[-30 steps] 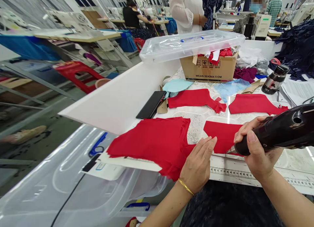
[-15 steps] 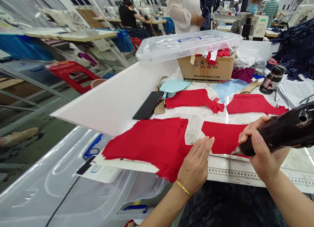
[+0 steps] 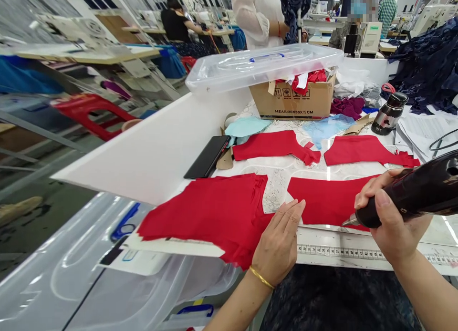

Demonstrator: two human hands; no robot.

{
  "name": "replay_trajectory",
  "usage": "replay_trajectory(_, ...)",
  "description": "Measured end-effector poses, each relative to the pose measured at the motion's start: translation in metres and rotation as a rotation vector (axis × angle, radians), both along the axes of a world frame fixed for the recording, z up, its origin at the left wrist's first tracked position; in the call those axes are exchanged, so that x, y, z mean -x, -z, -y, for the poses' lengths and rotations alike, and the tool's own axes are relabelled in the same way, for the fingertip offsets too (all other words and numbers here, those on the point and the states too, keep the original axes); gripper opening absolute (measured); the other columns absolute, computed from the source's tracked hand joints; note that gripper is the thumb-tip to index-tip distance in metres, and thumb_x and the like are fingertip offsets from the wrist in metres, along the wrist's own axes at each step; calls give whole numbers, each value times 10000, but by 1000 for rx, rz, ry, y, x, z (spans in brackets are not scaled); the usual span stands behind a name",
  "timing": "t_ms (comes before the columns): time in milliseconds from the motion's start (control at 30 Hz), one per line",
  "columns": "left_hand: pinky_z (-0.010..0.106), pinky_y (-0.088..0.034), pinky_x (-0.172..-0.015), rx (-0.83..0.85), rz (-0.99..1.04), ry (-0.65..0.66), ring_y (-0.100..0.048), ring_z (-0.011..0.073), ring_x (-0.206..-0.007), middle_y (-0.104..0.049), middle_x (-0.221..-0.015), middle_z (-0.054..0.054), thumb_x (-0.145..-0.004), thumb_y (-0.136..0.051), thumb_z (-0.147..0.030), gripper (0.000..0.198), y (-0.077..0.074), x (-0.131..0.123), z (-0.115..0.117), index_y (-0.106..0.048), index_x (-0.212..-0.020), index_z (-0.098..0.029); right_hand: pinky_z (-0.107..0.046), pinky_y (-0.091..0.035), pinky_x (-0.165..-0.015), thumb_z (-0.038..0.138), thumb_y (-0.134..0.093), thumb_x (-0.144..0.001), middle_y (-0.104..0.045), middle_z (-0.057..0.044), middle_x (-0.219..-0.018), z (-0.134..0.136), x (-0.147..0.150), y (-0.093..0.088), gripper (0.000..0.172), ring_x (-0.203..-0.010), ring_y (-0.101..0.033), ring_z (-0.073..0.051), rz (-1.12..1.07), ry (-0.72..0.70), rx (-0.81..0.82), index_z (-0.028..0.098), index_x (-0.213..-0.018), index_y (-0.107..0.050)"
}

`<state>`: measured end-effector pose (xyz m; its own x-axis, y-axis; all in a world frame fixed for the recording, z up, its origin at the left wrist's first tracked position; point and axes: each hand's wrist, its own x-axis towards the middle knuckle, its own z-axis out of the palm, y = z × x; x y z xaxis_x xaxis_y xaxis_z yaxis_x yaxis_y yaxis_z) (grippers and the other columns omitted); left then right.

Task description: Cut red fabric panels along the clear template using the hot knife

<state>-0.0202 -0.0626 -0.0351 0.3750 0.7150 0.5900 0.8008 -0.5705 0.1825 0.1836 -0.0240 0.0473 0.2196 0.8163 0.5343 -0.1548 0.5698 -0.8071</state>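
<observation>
Red fabric panel (image 3: pixel 327 200) lies flat on a patterned worktable (image 3: pixel 281 190), just above a measuring tape (image 3: pixel 339 251) set along the table's near edge. The right hand (image 3: pixel 390 216) is clenched around a glossy black handheld tool (image 3: pixel 411 197), its metal tip (image 3: pixel 349 221) at the panel's lower edge. Against the earlier frame, that tip sits further right along the edge, and the whole scene sits further left in the view. The left hand (image 3: pixel 279 245), wearing a gold bangle (image 3: pixel 261 277), grasps nothing: it lies open, fingers spread, beside a red fabric stack (image 3: pixel 203 216) that rests on a white card (image 3: pixel 171 245). Two more red pieces (image 3: pixel 272 146) (image 3: pixel 365 150) lie beyond, near a black phone (image 3: pixel 206 157) and pale blue fabric scraps (image 3: pixel 246 127). Further back, a clear plastic lid (image 3: pixel 261 66) sits tilted on a cardboard box (image 3: pixel 291 99) of red cloth, with a steel flask (image 3: pixel 389 113) and a heap of navy fabric (image 3: pixel 422 64) to the right. A clear plastic bin (image 3: pixel 89 274) holding blue-handled scissors (image 3: pixel 123 223) sits below the table's left side. A co-worker in a white blouse (image 3: pixel 254 16) stands beyond the table, among rows of sewing stations.
</observation>
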Motion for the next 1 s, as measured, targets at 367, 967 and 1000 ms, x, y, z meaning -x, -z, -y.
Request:
replay_trajectory(367, 439, -524, -1140, -12, -14, -1, -609, 244, -1328, -674, -1356, 125, -979, -340, 18, 719, 1, 0, -2, -207, -1662, -166, -320, -545, -536, 263, -734, -876, -642, 58, -692, 3, -17, 0, 266, -545, -616, -142, 21, 64, 20, 250, -1084, -568)
replay_trajectory(967, 487, -504, -1158, 29, -29, 31, -577, 264, -1371, -666, -1402, 118, -951, -377, 8, 605, 0, 0, 1, -456, -1538, -119, -284, -537, -502, 302, -722, -900, -631, 72, -682, -34, 14, -1, 257, -524, -605, -129, -1, -3, -33, 260, -1073, -536)
replay_trajectory(1000, 493, -510, -1153, 25, -32, 37, -578, 267, -1371, -668, -1401, 120, -948, -383, 5, 597, 0, 0, 1, -471, -1527, -115, -274, -525, -486, 295, -714, -903, -624, 74, -680, -40, 23, 0, 243, -511, -599, -124, 10, -11, -36, 261, -1056, -528)
